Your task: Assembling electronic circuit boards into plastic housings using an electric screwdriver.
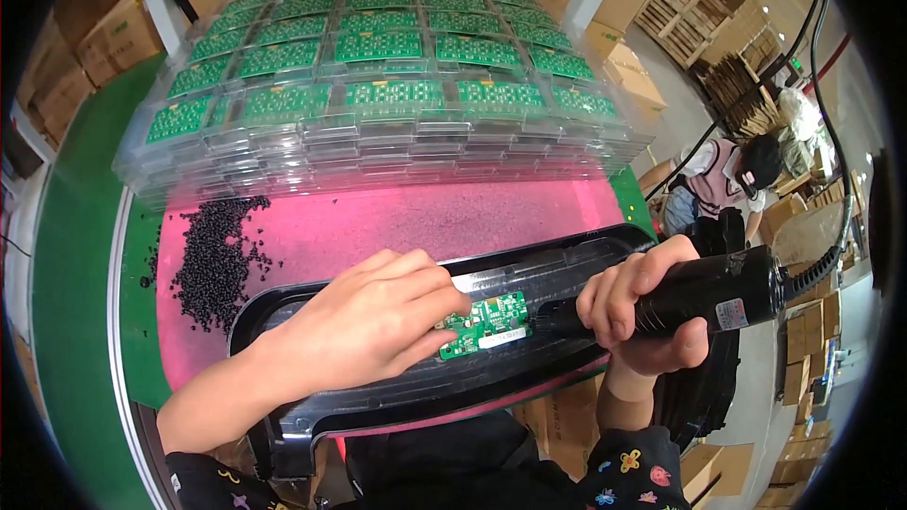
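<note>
A small green circuit board (487, 323) with a white label strip lies inside a long, glossy black plastic housing (331, 413). My left hand (383, 312) reaches over the housing, its fingertips closed on the board's left end and hiding that part. In my right hand (647, 307) is a black electric screwdriver (704, 295), gripped around its body with the thumb below. The dark front end of the tool points left at the board's right edge. Whether its tip touches a screw cannot be made out.
A pile of small black screws (217, 260) lies on the pink mat (378, 222), left of the housing. Behind stand stacked clear plastic trays (397, 146) full of green boards. A cable (841, 179) runs up from the screwdriver. Another person (718, 175) is at the far right, among cartons.
</note>
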The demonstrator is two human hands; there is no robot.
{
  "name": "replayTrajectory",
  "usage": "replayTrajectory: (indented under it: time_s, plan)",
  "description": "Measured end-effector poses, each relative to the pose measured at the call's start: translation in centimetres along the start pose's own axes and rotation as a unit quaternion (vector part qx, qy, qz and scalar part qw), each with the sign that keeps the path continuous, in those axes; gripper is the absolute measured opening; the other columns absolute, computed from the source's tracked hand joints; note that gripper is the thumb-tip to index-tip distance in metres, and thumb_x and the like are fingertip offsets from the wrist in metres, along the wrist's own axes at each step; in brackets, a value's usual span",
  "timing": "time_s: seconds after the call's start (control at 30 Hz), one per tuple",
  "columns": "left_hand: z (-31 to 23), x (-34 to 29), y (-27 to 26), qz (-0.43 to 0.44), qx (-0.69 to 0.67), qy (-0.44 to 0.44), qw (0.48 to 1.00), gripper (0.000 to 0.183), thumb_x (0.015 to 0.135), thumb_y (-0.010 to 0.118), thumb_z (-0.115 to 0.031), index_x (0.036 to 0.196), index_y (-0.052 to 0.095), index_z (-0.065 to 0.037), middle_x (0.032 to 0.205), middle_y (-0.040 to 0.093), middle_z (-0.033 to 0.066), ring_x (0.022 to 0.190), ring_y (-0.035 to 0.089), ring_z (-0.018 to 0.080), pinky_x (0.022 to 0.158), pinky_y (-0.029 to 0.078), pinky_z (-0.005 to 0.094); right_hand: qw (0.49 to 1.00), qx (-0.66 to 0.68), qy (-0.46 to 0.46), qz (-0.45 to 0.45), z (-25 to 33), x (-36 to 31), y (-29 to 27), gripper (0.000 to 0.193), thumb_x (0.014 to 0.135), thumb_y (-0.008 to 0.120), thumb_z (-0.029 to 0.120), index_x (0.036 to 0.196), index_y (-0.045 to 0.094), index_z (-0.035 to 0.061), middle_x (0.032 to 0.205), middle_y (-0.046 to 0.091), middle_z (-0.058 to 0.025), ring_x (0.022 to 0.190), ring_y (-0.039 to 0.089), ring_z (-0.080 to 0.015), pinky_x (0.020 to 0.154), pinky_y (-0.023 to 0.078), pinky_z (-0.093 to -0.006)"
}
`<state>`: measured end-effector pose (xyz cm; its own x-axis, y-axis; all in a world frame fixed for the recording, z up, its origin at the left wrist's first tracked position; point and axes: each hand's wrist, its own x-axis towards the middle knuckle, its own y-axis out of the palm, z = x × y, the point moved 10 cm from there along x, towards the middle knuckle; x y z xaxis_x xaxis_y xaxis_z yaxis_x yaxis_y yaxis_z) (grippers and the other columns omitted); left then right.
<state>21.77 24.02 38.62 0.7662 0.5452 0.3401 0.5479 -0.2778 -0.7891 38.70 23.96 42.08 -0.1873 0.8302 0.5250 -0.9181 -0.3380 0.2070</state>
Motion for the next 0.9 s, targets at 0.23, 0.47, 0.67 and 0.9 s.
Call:
replayTrajectory:
  time_s: [0.23, 0.47, 0.67, 0.9]
  plan:
    - [0.2, -0.2, 0.1, 0.003, -0.004, -0.011, 1.0, 0.025, 0.08, 0.075, -0.014, 0.102, 0.064, -0.007, 0.096, 0.062, 0.0054, 0.095, 0.06, 0.0254, 0.08, 0.047, 0.0372, 1.0, -0.015, 0.013, -0.009, -0.4, 0.1, 0.6, 0.055, 0.086, 0.064, 0.054, 0.096, 0.043, 0.0039, 0.058, 0.051, -0.0029, 0.04, 0.048, -0.0139, 0.042, 0.042, -0.0298]
    - [-0.1, 0.0, -0.5, -0.013, 0.002, -0.011, 1.0, 0.024, 0.08, 0.074, -0.013, 0.101, 0.064, -0.007, 0.096, 0.062, 0.0055, 0.095, 0.059, 0.0254, 0.08, 0.047, 0.0363, 1.0, 0.011, 0.015, -0.005, -0.8, 0.1, 0.8, 0.052, 0.085, 0.069, 0.049, 0.095, 0.044, 0.0041, 0.058, 0.051, -0.0021, 0.039, 0.047, -0.0127, 0.041, 0.04, -0.0276]
    - [-3.6, 0.3, -4.9, -0.073, 0.127, 0.004, 0.989, 0.024, 0.077, 0.076, -0.011, 0.098, 0.065, -0.006, 0.093, 0.063, 0.0053, 0.09, 0.06, 0.0248, 0.076, 0.046, 0.0353, 0.999, 0.029, 0.037, -0.011, -1.6, 0.5, 1.8, 0.052, 0.085, 0.073, 0.045, 0.098, 0.046, 0.0023, 0.059, 0.051, -0.003, 0.043, 0.047, -0.0128, 0.042, 0.039, -0.0262]
    - [0.6, -3.9, -6.9, -0.041, 0.218, -0.171, 0.96, 0.028, 0.079, 0.074, -0.016, 0.101, 0.063, -0.005, 0.093, 0.063, 0.0121, 0.088, 0.062, 0.0338, 0.079, 0.049, 0.045, 0.989, 0.101, 0.09, -0.055, -2.3, -0.2, -0.4, 0.047, 0.081, 0.078, 0.032, 0.102, 0.051, 0.0012, 0.064, 0.052, -0.0056, 0.052, 0.051, -0.0143, 0.049, 0.044, -0.0287]
